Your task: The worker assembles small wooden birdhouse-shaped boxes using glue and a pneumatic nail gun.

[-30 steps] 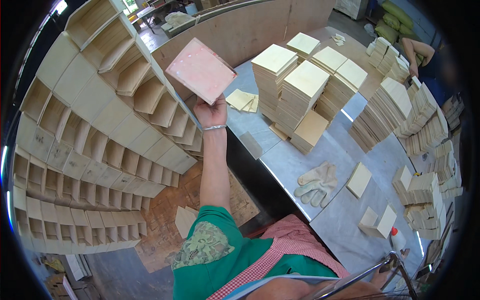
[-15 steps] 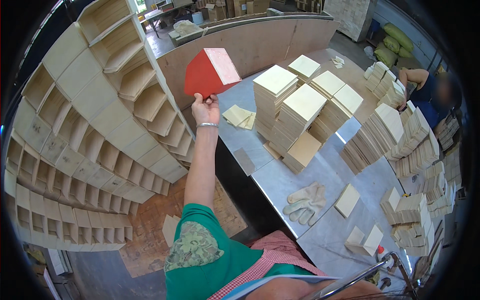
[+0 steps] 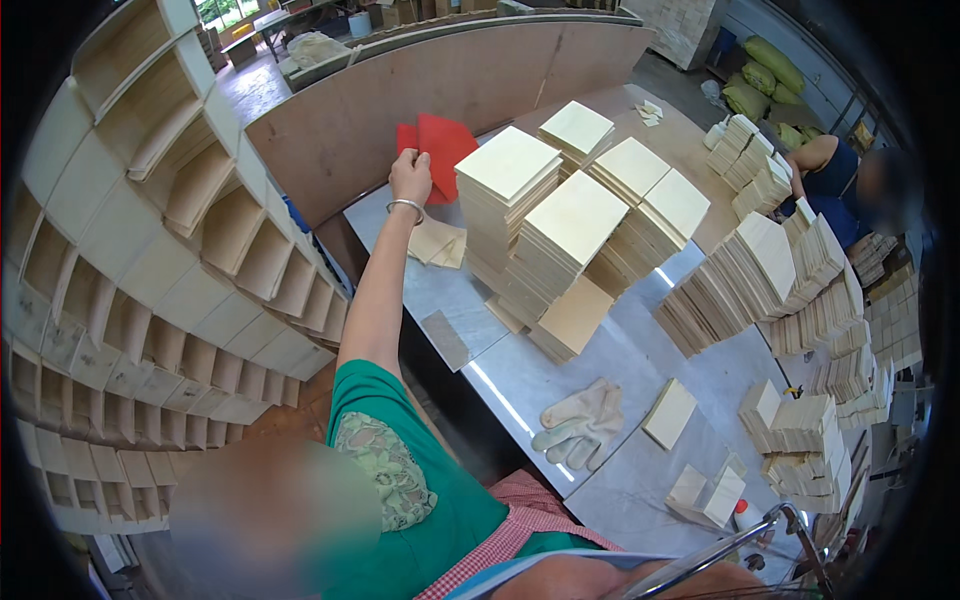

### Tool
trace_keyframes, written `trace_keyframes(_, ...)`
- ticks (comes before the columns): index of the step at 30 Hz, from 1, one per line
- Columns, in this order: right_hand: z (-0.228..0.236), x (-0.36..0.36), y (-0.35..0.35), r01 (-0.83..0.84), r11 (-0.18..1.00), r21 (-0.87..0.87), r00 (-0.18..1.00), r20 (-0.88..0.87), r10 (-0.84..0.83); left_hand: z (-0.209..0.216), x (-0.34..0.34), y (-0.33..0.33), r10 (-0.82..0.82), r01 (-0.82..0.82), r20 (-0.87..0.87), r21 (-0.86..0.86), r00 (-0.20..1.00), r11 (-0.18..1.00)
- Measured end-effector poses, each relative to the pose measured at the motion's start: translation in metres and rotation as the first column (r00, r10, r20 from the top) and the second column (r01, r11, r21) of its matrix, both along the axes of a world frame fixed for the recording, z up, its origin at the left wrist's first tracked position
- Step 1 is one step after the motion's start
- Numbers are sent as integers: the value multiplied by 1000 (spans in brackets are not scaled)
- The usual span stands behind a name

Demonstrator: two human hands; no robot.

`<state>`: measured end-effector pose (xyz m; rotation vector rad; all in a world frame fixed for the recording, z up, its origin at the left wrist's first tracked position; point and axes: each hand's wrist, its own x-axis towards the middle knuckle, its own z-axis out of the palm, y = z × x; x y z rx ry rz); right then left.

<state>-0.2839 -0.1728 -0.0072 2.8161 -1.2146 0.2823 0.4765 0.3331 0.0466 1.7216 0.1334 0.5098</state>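
Note:
My left hand [image 3: 410, 178] reaches out to the far left corner of the metal-topped table [image 3: 520, 400], a bangle at its wrist. Its fingers are closed on the near left edge of a red angular box [image 3: 447, 150], which shows a narrow face and a broad one. Cannot tell whether the box rests on the table or hangs just above it. Thin wooden pieces [image 3: 437, 243] lie just below the hand. Right beside the box rise tall stacks of pale wooden panels [image 3: 508, 165]. My right hand is out of view.
Stacked open wooden boxes [image 3: 150, 230] form a tall wall at left. A glove [image 3: 585, 425], a small wooden block [image 3: 669, 413] and more panel stacks [image 3: 735, 270] are on the table. A brown board [image 3: 500, 80] edges its far side. Another person [image 3: 835, 190] works at right.
My left hand has carried the red box rightward and down to beside the panel stacks. The box has turned, so its pale face no longer shows. My view has shifted slightly.

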Motion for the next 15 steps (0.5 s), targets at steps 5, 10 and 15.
trace_keyframes(5, 26, 16, 32, 465, 864, 195, 874, -256, -412, -20, 14, -1, -97, 125, -91, 397, 991, 909)
trace_keyframes(10, -39, -58, 4, 395, 919, 11, 916, -79, -393, -46, 10, -42, -241, 182, 18, 602, 970, 778)
trace_keyframes(15, -30, -27, -6, 239, 925, 295, 964, 38, -262, -123, 87, 131, -284, 368, -352, 930, 892, 3)
